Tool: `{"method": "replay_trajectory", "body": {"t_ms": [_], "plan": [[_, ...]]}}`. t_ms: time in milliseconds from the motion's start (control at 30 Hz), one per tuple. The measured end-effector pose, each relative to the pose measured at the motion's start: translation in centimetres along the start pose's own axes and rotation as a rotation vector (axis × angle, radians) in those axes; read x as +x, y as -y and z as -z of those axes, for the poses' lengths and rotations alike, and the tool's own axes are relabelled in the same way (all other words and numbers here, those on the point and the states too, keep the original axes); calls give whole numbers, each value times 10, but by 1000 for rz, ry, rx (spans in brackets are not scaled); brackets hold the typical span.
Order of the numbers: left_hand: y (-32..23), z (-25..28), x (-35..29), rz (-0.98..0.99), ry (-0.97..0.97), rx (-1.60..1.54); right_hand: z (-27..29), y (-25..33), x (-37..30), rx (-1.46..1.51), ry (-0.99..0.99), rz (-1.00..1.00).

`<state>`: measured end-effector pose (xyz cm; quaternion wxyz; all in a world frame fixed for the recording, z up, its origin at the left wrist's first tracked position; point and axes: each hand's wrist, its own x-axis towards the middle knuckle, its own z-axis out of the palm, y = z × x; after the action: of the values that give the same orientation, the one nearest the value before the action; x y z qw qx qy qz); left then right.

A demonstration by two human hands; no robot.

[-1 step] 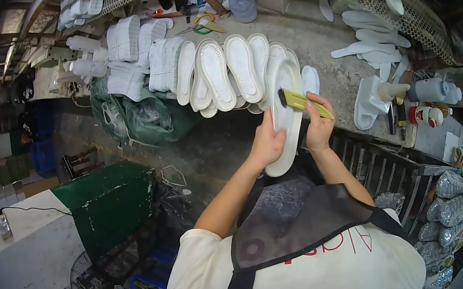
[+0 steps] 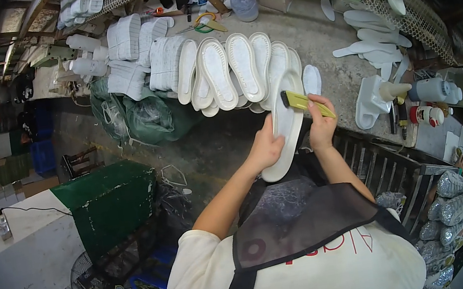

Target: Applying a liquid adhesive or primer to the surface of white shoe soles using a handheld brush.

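Observation:
My left hand [image 2: 266,145] grips a white shoe sole [image 2: 284,158] by its left side, thumb over the inner face. The sole is tilted, its near end toward my apron. My right hand [image 2: 322,123] is closed round a flat brush [image 2: 299,101] with a yellow handle. Its dark bristles are at the sole's inner face; whether they press on it I cannot tell. Just beyond stands a row of white soles [image 2: 244,67] leaning on one another along the bench edge. Beside the brush, past the held sole, lies a small white insole [image 2: 311,80].
Stacked white soles [image 2: 167,63], scissors [image 2: 204,22] and a clear jug [image 2: 244,4] stand on the bench [image 2: 310,33]. At right are a white stand with a cone-shaped piece [image 2: 372,102], bottles [image 2: 434,90] and a metal rack [image 2: 391,166]. A green bag [image 2: 151,117] hangs below the bench edge.
The held sole's near end has shifted slightly toward me and to the left. The brush and my right hand have moved a touch to the right. Both grips are the same.

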<state>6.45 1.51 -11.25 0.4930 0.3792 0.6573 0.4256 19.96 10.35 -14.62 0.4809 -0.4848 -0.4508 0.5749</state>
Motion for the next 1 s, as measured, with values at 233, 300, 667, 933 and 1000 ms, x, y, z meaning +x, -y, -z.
{"method": "replay_trajectory", "body": {"t_ms": [233,300,667,933,1000], "plan": [[77,96,35,45,53,9,51,9,-2,-40,-69,-41],[75,118,75,75,69,-30,61,6,-6,39,-133,-78],[51,133,186,-395,-646,180,76,12,-34,28,-290,-60],[-135,9,233,-549,-64,-147,150,-1,-23,152,-437,-150],[-176,-31,273,-491,-63,88,160,2,-18,205,-467,-167]]}}
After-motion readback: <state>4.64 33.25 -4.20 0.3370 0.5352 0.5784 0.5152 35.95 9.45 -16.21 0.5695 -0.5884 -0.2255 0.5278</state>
